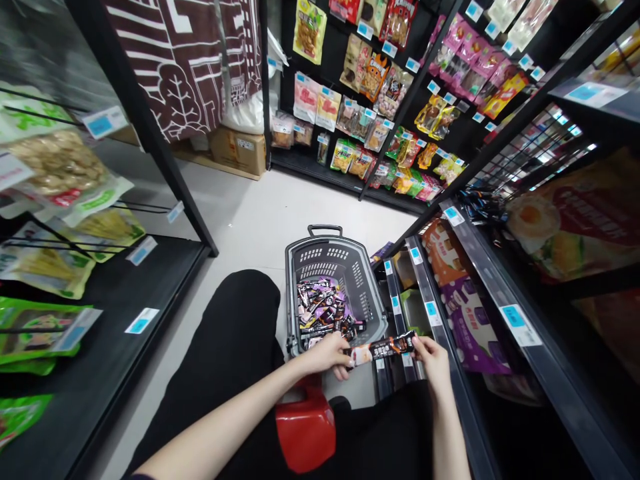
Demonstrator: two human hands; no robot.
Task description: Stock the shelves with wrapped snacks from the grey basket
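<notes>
A long black-and-orange snack packet (383,349) is stretched between my two hands, just past the near rim of a grey shopping basket (373,283). Its left end is pinched in my left hand (334,353). The fingers of my right hand (429,357) grip the other end. Inside the basket lies a heap of small snack packets (325,303), mostly black and purple with some pink. The basket stands on the floor in front of my knees, its handle (325,230) at the far side.
Close on my right is a shelf rack (453,307) with purple cartons (467,320) and price tags. At left a black shelf (145,287) holds bagged goods. Hanging snack bags (310,30) line the back wall. A red plastic object (306,430) is between my legs; a cardboard box (237,152) stands behind.
</notes>
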